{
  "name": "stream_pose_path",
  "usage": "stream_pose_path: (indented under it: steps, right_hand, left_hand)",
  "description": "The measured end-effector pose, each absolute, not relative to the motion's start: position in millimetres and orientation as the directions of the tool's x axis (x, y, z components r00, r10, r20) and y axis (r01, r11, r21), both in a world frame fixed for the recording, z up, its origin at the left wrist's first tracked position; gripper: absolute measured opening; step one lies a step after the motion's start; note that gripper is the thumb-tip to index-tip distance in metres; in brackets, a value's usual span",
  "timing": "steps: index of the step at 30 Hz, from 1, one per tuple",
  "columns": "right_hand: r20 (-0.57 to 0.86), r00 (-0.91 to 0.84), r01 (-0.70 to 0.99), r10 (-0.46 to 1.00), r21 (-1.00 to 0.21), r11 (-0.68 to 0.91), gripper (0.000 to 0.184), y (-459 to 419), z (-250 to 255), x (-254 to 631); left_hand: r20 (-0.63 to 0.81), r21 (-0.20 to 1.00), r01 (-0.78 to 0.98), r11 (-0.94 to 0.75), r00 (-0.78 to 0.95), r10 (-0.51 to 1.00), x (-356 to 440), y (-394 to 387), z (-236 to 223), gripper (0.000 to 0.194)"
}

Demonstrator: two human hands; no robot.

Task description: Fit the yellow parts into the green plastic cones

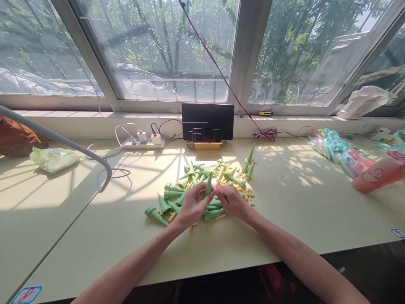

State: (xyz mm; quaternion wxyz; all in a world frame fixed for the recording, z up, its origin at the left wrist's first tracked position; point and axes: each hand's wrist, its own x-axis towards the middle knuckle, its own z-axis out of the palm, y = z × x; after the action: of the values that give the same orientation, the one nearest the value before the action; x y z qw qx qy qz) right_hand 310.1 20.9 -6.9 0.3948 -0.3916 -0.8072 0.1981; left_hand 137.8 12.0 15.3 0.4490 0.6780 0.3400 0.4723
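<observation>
A heap of several green cone-shaped plastic spikes (177, 195) and small yellow pieces (247, 195) lies on the pale table (284, 211). My left hand (190, 207) is closed round one green spike (208, 185), which points upward between my hands. My right hand (232, 202) is pinched against the base of the same spike; what its fingertips hold is too small to make out. A few spikes (249, 157) stand upright at the back of the heap.
A dark tablet (207, 118) and a phone on a stand (206, 136) sit by the window sill. A power strip (144, 142) with cables lies left of them. Plastic bags of pastel items (335, 150) lie at right, a wrapped bundle (53, 158) at left.
</observation>
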Motion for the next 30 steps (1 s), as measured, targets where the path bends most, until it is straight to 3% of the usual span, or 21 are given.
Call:
stream_pose_path:
  steps: [30]
  right_hand:
    - [0.498,-0.350,0.493,0.793,-0.622,0.608,0.046,23.0,-11.8,311.2]
  left_hand:
    - [0.430,0.849,0.185,-0.496,0.303,0.850,138.5,10.2,9.1,0.013]
